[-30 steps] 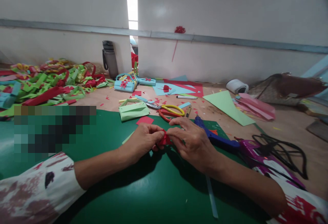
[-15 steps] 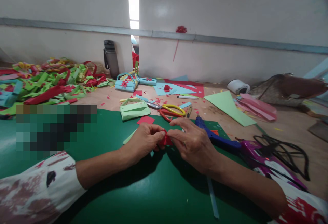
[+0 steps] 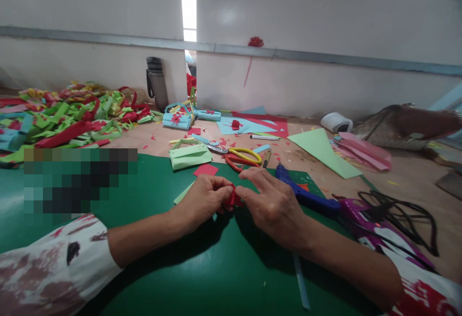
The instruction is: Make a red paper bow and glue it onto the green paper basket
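Both my hands meet over the green cutting mat. My left hand and my right hand pinch a small folded red paper piece between their fingertips; most of it is hidden by my fingers. Just beyond lie a red paper square, a folded light green paper and scissors with yellow and red handles. A blue glue gun lies right of my right hand.
A heap of green, red and yellow paper strips fills the far left. Blue paper baskets, a grey bottle, coloured sheets, a green triangle sheet, a tape roll, a bag and black cords lie around.
My fingers have worked slightly on the red paper piece; the hands stay in nearly the same place.
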Motion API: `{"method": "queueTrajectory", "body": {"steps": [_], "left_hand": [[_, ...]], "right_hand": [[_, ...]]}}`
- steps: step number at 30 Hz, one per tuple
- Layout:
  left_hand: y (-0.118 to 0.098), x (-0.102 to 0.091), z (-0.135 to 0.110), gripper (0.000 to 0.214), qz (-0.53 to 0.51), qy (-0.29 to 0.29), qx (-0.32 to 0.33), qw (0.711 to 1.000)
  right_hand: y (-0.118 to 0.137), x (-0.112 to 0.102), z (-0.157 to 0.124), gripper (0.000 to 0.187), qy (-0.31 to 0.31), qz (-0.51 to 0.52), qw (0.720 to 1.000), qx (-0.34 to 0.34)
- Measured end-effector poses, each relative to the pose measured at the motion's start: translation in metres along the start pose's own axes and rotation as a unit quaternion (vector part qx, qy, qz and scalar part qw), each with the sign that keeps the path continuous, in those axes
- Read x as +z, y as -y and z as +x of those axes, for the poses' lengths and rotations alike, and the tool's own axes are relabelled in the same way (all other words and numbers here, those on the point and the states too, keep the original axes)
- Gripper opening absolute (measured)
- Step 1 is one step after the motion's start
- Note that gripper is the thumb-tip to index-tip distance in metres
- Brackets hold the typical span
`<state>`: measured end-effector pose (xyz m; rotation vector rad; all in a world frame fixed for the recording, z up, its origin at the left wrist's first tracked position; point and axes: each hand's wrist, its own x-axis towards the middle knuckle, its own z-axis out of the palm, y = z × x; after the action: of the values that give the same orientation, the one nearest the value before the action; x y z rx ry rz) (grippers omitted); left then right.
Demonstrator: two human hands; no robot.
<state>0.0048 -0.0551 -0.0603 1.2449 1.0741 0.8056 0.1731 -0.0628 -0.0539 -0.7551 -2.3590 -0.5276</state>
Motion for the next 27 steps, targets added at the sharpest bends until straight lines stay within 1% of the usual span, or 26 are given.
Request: {"method": "queueTrajectory", "body": {"steps": [5,11,16,22,27], "left_hand": [[-0.0013,0.0001,-0.0013,0.015,-0.008,-0.005,-0.007,1.0],[-0.0019,0.0003,-0.0013,0.015,-0.02,0.001,-0.013,1.0],[0.0,-0.0009,0.0004,0.015,-0.022,0.004,-0.018,1.0],[-0.0012,0.0,-0.0009,0.015,-0.004,0.005,-0.018,1.0],[-0.0038,0.0006,-0.0022,0.017,0.014,0.009,-0.015,1.0]], "right_hand": [[0.0004,0.0005,0.0001,0.03,-0.024,-0.024,0.999,-0.032],[-0.0006,-0.0007,-0.0023,0.032,-0.015,-0.052,0.997,-0.051],[-0.002,-0.0005,-0.0034,0.032,-0.012,-0.037,0.997,-0.066],[-0.001,0.0017,-0.0013,0.025,0.007,0.031,0.999,-0.022],[-0.0003,0.0022,-0.0009,0.022,-0.006,0.039,0.999,-0.021]]}}
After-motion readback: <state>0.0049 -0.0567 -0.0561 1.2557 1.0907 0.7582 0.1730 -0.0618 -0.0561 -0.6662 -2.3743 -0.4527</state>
